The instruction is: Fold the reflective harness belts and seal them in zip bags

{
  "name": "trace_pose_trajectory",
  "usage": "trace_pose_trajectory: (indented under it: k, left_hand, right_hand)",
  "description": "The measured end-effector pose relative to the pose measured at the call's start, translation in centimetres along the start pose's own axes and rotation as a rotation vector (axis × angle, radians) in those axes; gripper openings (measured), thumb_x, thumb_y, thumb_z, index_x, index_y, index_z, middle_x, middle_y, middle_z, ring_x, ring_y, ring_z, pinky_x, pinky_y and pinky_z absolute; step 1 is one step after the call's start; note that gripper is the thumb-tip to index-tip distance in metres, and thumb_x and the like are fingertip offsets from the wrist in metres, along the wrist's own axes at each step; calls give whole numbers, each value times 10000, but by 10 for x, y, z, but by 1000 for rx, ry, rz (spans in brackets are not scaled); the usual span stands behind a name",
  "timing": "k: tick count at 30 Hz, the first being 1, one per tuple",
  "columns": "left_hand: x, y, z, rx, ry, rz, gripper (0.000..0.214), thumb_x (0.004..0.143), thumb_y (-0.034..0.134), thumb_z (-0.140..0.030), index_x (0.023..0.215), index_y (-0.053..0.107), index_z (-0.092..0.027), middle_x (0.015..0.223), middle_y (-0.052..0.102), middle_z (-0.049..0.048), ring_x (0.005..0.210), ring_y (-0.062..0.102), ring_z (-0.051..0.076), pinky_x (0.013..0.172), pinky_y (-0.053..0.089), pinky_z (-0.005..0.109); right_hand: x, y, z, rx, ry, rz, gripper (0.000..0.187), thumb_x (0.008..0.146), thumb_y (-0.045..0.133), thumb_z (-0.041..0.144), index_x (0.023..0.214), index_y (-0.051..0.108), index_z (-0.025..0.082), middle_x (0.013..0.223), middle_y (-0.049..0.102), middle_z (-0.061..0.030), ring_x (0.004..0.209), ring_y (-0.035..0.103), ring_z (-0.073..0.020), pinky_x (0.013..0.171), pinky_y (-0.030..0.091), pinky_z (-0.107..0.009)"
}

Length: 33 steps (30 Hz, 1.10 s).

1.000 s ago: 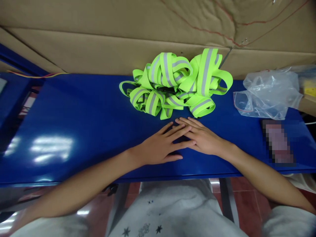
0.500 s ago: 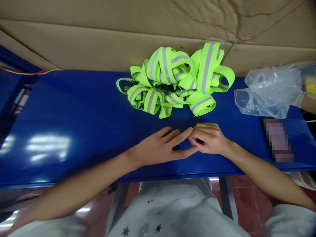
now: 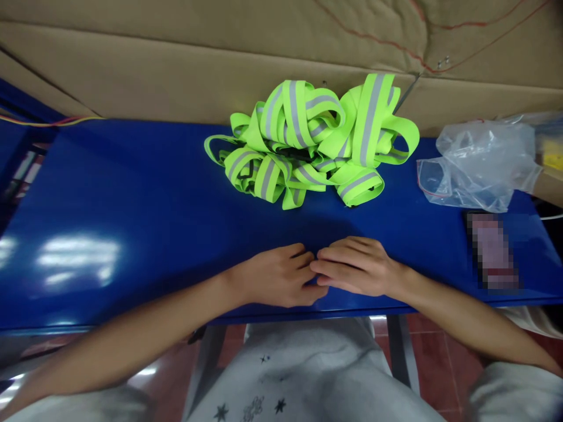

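While left hand, curled, touches right hand, both empty, strap heap lies left-right.

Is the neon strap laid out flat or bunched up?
Bunched up: the strap sits in tangled, overlapping loops on the blue table.

Bright overhead light, glare on blue table, edges warped.

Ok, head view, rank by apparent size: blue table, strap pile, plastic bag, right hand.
1. blue table
2. strap pile
3. plastic bag
4. right hand, nearer the camera, so less sure
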<state>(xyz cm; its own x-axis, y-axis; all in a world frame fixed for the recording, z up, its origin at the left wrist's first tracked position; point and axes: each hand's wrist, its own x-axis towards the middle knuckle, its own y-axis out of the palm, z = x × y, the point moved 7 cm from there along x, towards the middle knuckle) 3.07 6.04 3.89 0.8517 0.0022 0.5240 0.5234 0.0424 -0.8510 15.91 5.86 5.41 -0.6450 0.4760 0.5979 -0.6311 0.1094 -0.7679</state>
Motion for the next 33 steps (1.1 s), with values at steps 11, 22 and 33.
trace_pose_trajectory:
  k: [11, 22, 33]
  left_hand:
    - [5, 0, 13, -73, -114, 4, 103, 928, 659, -238, 846, 625, -186, 817, 677, 18, 776, 635, 156, 733, 493, 321]
    - [-30, -11, 106, 280, -771, 95, 532, 1004, 545, -335, 1517, 473, -213, 1538, 503, 196, 1442, 469, 394, 1177, 318, 623]
    - [-29, 4, 99, 292, -721, 234, 574, 1033, 491, -344, 1573, 428, -158, 1562, 477, 238, 1475, 439, 410, 1246, 197, 662]
  right_hand:
    - [0, -6, -12, 0, 87, -20, 119, 1007, 614, 214, 926, 690, 172, 881, 698, -30, 766, 672, -127, 702, 561, -259]
    - [-14, 24, -42, -73, 266, 376, 235, 1082, 478, 286, 1146, 672, 169, 1078, 678, -78, 905, 641, -195, 829, 529, -356]
    - [-14, 24, -38, -124, 301, 366, 388, 1086, 476, 337, 1410, 575, 147, 1230, 673, -138, 1114, 625, -261, 925, 515, -419]
